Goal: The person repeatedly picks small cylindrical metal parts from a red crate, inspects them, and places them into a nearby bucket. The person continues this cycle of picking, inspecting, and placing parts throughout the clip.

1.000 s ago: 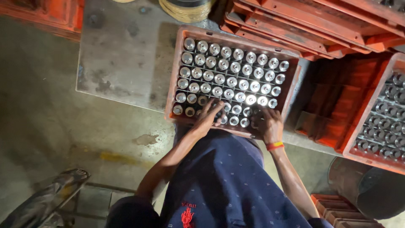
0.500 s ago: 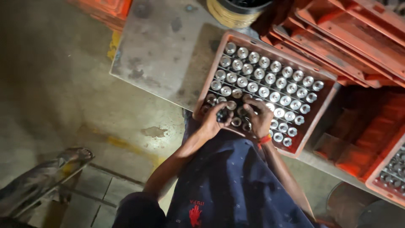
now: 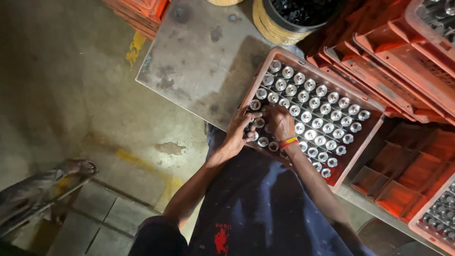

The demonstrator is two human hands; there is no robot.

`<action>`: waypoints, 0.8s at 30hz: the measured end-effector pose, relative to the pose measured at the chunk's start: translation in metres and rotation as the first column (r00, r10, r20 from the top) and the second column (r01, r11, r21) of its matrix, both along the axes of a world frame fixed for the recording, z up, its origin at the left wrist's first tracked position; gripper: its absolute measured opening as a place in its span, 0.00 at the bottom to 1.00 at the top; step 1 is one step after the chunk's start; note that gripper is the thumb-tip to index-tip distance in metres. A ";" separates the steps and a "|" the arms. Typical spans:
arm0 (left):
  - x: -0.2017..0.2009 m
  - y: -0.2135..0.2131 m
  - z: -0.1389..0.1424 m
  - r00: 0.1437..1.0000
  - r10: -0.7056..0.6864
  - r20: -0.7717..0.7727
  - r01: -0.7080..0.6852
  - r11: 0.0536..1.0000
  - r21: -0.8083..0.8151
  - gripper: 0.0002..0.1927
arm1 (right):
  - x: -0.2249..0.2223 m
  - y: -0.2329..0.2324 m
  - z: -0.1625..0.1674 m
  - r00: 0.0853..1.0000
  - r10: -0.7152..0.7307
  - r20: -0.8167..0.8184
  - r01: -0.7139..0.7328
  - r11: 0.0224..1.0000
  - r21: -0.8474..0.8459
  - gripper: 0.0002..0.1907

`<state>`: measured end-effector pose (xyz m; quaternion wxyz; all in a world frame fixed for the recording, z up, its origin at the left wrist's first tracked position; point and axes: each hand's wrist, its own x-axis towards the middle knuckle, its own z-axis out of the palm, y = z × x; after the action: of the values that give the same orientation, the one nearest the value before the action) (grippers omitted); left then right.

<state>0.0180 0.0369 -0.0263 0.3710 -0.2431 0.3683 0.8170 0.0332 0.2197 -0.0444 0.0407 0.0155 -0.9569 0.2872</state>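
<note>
An orange plastic crate (image 3: pixel 365 147) sits on a grey metal table (image 3: pixel 199 61), filled with several rows of shiny upright metal cylinders (image 3: pixel 322 109). Both hands are at the crate's near left corner. My left hand (image 3: pixel 240 132) rests with fingers curled over the cylinders at the crate's edge. My right hand (image 3: pixel 279 122), with an orange and yellow band at the wrist, lies fingers down on the cylinders beside it. Whether either hand grips a piece is hidden by the fingers.
Stacked orange crates (image 3: pixel 417 57) stand at the right, one lower right crate (image 3: pixel 438 215) holding more metal parts. A round basket (image 3: pixel 284 21) of dark pieces sits at the table's back. Another person's sandalled foot (image 3: pixel 78 167) rests on a frame at lower left, above concrete floor.
The view has swung so the crate sits further right and tilted. Both hands have drawn together at the crate's near left corner; the right hand moved left from the crate's front edge.
</note>
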 end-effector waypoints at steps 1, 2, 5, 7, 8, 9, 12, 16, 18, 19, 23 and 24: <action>-0.001 0.003 0.004 0.999 -0.021 -0.030 0.021 1.000 -0.006 0.17 | 0.002 0.002 0.002 0.999 0.044 -0.018 -0.043 0.999 0.016 0.14; -0.001 0.005 0.007 0.997 -0.044 -0.058 0.043 0.999 -0.014 0.18 | 0.005 0.005 0.005 0.996 0.086 -0.032 -0.085 0.996 0.032 0.16; 0.002 0.011 0.010 0.975 -0.138 -0.177 0.128 0.990 -0.067 0.18 | 0.028 0.005 0.008 0.981 -0.057 -0.187 0.029 0.989 -0.148 0.23; 0.008 0.016 0.007 0.941 -0.249 -0.227 0.244 0.968 -0.052 0.18 | 0.048 0.005 0.006 0.989 -0.133 0.061 0.145 0.840 -0.522 0.20; 0.012 0.020 0.004 0.920 -0.302 -0.249 0.301 0.953 -0.043 0.19 | 0.058 0.006 0.005 0.972 -0.132 0.196 0.230 0.711 -0.664 0.18; 0.018 0.024 0.001 0.916 -0.323 -0.236 0.325 0.945 -0.032 0.18 | 0.066 0.006 0.003 0.947 -0.125 0.296 0.307 0.622 -0.720 0.16; 0.031 0.034 -0.014 0.921 -0.344 -0.181 0.341 0.939 -0.052 0.14 | 0.077 0.013 -0.001 0.892 -0.171 0.418 0.442 0.522 -0.730 0.13; 0.031 0.035 -0.041 0.990 -0.143 0.015 0.143 0.989 0.039 0.15 | 0.064 0.029 0.002 0.957 -0.282 0.065 0.282 0.863 -0.419 0.14; 0.031 0.032 -0.050 0.995 -0.083 0.062 0.079 0.994 0.071 0.15 | 0.050 0.032 0.004 0.980 -0.176 -0.089 0.153 0.963 -0.221 0.14; 0.030 0.029 -0.052 0.996 -0.082 0.041 0.082 0.996 0.018 0.13 | 0.042 0.030 0.004 0.985 -0.102 -0.136 0.085 0.989 -0.122 0.13; 0.030 0.024 -0.046 0.990 -0.100 -0.100 0.091 0.991 -0.096 0.12 | 0.024 0.021 0.007 0.998 0.038 -0.046 -0.033 0.995 0.097 0.13; 0.028 0.023 -0.042 0.989 -0.105 -0.104 0.094 0.991 -0.097 0.13 | 0.023 0.021 0.009 0.999 0.028 -0.022 -0.026 0.996 0.088 0.12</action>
<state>0.0458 0.0604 -0.0679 0.3791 -0.1963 0.4370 0.7917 0.0561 0.2403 -0.0358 0.0470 0.0334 -0.9677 0.2453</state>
